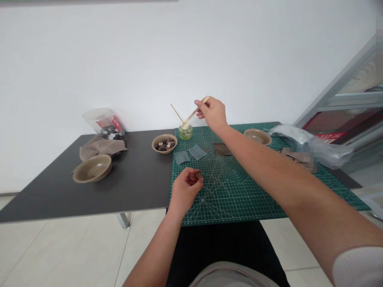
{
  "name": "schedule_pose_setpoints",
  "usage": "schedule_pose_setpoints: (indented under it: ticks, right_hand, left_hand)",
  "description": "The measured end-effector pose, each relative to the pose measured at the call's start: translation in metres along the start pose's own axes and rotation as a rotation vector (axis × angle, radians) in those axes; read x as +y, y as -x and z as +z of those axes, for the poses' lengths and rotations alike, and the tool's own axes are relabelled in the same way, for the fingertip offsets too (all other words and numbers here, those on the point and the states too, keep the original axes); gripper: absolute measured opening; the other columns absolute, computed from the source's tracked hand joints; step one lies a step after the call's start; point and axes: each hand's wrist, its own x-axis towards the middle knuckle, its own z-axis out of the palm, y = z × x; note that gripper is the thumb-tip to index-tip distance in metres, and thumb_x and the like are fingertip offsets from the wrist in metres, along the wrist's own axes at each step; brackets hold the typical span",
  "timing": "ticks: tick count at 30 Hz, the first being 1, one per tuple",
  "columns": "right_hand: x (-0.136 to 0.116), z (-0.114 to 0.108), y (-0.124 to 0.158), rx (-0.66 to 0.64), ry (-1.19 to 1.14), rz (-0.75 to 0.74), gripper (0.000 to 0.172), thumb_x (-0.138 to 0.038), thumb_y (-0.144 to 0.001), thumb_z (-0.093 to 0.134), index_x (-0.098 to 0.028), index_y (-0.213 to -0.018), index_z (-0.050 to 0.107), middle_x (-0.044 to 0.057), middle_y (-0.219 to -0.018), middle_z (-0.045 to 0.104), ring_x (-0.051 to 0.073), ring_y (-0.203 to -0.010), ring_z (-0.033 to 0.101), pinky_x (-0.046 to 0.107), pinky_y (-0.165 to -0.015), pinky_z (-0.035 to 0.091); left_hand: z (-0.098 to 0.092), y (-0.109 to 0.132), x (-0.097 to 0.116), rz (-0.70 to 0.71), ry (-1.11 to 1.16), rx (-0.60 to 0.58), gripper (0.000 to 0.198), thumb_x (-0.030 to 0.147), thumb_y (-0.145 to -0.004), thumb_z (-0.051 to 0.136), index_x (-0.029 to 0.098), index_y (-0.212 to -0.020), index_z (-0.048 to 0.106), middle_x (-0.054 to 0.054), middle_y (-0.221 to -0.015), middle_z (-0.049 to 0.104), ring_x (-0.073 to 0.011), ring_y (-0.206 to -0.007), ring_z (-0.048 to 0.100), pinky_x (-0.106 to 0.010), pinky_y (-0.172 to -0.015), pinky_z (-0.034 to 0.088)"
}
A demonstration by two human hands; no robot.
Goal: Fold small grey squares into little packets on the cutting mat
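My right hand (214, 113) is raised over the back of the green cutting mat (209, 207), pinching a thin wooden stick (196, 110). The stick's lower end is at the mouth of a small glass jar (186, 132) with yellowish-green contents. A second thin stick (176, 113) leans out of that jar to the left. Nearer to me, my left hand (187, 187) is closed above the mat, with a small brown piece (198, 175) between thumb and fingers; its kind is unclear. Two grey-blue squares (197, 152) and a brown square (222, 149) lie flat between my hands and the jar.
Left of the mat, a bowl (154, 146) contains dark and pale pieces. Another bowl (92, 169) stands farther left, before a brown cloth (103, 148) and a tilted clear plastic container (100, 117). Behind my right forearm are a third bowl (257, 136) and clear plastic wrap (314, 143).
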Motion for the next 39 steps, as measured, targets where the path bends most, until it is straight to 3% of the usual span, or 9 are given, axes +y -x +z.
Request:
schedule_pose_setpoints:
  ticks: [7, 14, 18, 24, 31, 39]
  right_hand:
    - [-0.012, 0.009, -0.008, -0.108, 0.123, -0.04, 0.027, -0.044, -0.089, 0.061, -0.019, -0.08, 0.059, 0.0, -0.065, 0.061, 0.013, -0.061, 0.064, 0.026, -0.058, 0.056]
    - [-0.008, 0.028, -0.018, -0.18, 0.104, -0.024, 0.021, -0.041, -0.085, 0.068, -0.021, -0.088, 0.062, 0.0, -0.065, 0.057, 0.018, -0.067, 0.065, 0.035, -0.069, 0.058]
    - [-0.007, 0.031, -0.022, -0.168, 0.114, -0.038, 0.024, -0.044, -0.089, 0.062, -0.022, -0.097, 0.063, 0.0, -0.066, 0.059, 0.02, -0.072, 0.067, 0.037, -0.074, 0.057]
    - [-0.01, 0.025, -0.032, -0.129, 0.079, -0.08, 0.039, -0.056, -0.09, 0.056, -0.021, -0.105, 0.062, 0.001, -0.073, 0.065, 0.017, -0.069, 0.068, 0.035, -0.07, 0.057]
    - [-0.008, 0.023, -0.033, -0.097, 0.015, -0.04, 0.036, -0.052, -0.085, 0.065, -0.02, -0.101, 0.062, 0.001, -0.073, 0.063, 0.018, -0.069, 0.068, 0.034, -0.066, 0.057]
    - [0.002, 0.021, -0.036, -0.047, 0.037, -0.06, 0.04, -0.057, -0.086, 0.06, -0.021, -0.104, 0.062, -0.001, -0.074, 0.062, 0.019, -0.077, 0.07, 0.032, -0.071, 0.055]
  left_hand:
    - [0.0, 0.0, -0.002, -0.017, 0.004, -0.009, 0.019, 0.025, -0.07, 0.07, 0.018, -0.085, 0.062, 0.002, -0.071, 0.062, -0.0103, -0.063, 0.055, -0.023, -0.061, 0.044]
    - [-0.001, 0.0, -0.003, -0.005, 0.004, -0.021, 0.017, 0.024, -0.071, 0.07, 0.019, -0.085, 0.062, 0.003, -0.07, 0.061, -0.0103, -0.063, 0.055, -0.023, -0.061, 0.043]
    - [-0.002, 0.0, -0.004, -0.001, -0.022, -0.031, 0.016, 0.024, -0.073, 0.069, 0.018, -0.087, 0.063, 0.002, -0.072, 0.062, -0.01, -0.063, 0.054, -0.022, -0.061, 0.043]
    - [-0.002, -0.001, -0.006, 0.002, -0.029, -0.045, 0.015, 0.023, -0.074, 0.068, 0.018, -0.087, 0.062, 0.002, -0.074, 0.062, -0.0097, -0.064, 0.053, -0.022, -0.061, 0.043]
    - [-0.003, 0.0, -0.009, 0.001, -0.015, -0.047, 0.015, 0.024, -0.074, 0.068, 0.019, -0.088, 0.063, 0.001, -0.076, 0.063, -0.0107, -0.066, 0.056, -0.023, -0.062, 0.044]
    - [-0.003, 0.001, -0.009, -0.002, -0.003, -0.044, 0.015, 0.024, -0.075, 0.068, 0.019, -0.088, 0.063, 0.001, -0.076, 0.063, -0.0106, -0.066, 0.056, -0.023, -0.063, 0.044]
